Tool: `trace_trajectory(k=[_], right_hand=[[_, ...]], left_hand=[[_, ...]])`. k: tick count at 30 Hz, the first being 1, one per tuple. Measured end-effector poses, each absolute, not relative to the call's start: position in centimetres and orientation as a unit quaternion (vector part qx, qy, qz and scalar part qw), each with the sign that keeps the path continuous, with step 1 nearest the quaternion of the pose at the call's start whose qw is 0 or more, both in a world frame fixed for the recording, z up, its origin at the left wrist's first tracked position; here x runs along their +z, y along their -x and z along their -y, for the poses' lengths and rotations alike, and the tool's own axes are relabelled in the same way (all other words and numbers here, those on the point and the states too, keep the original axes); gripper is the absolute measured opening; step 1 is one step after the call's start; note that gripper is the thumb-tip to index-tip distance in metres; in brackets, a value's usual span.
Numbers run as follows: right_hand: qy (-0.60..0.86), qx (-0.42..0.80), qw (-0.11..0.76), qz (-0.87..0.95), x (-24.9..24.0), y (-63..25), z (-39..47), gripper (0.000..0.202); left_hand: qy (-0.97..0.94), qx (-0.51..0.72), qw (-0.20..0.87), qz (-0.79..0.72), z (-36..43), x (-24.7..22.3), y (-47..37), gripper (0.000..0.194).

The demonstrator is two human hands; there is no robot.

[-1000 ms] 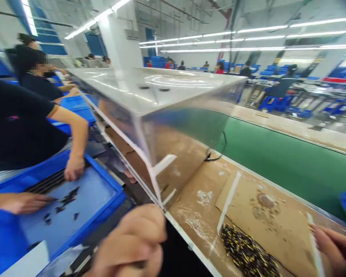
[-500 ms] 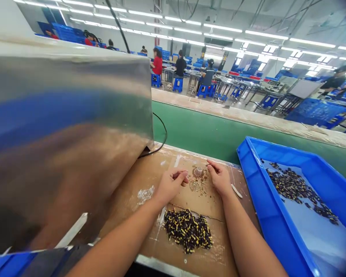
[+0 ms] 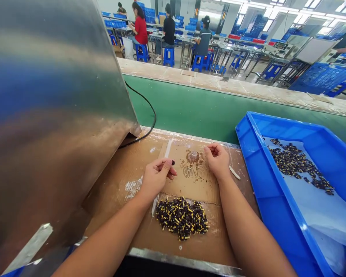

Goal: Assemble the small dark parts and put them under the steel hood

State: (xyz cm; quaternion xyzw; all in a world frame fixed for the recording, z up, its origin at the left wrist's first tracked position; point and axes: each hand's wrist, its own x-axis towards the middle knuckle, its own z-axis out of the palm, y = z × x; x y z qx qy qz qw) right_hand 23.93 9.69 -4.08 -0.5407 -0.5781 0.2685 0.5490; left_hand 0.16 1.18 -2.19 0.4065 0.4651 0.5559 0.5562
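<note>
My left hand (image 3: pixel 157 176) pinches a small black piece (image 3: pixel 173 162) between thumb and fingers, over the brown cardboard surface (image 3: pixel 178 188). My right hand (image 3: pixel 218 158) has its thumb and fingertips together; anything between them is too small or hidden to make out. Between the hands, a little farther back, stands a small clear round object (image 3: pixel 193 156) with brown stains around it. Nearer to me lies a pile of small black and yellow pieces (image 3: pixel 183 217). A thin white strip (image 3: pixel 234 172) is just right of my right wrist.
At the right stands a blue tray (image 3: pixel 279 200) with similar pieces (image 3: pixel 300 163) on a white sheet. A large metal housing (image 3: pixel 60 104) fills the left, with a black cable (image 3: pixel 152 111) beside it. Behind a green belt (image 3: pixel 184 104), people sit at tables.
The view has tilted down and shifted. My left hand has moved left, away from my right, and a black piece now shows at its fingertips. My right index finger has curled in.
</note>
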Motion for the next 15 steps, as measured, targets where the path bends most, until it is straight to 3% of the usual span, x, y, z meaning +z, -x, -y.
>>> trace_trajectory(k=[3, 10, 15], right_hand=[[0.559, 0.239, 0.534, 0.587, -3.89, -23.64, -9.43, 0.026], [0.511, 0.293, 0.531, 0.609, -3.81, -23.67, -9.49, 0.027], [0.503, 0.249, 0.511, 0.651, -3.75, -23.28, -9.22, 0.028]], left_hand=[[-0.398, 0.556, 0.567, -0.46, -0.87, -2.14, -0.16, 0.038], [-0.364, 0.568, 0.584, -0.452, -0.75, -1.95, -0.27, 0.033], [-0.363, 0.556, 0.582, -0.47, -0.71, -1.53, -0.41, 0.036]])
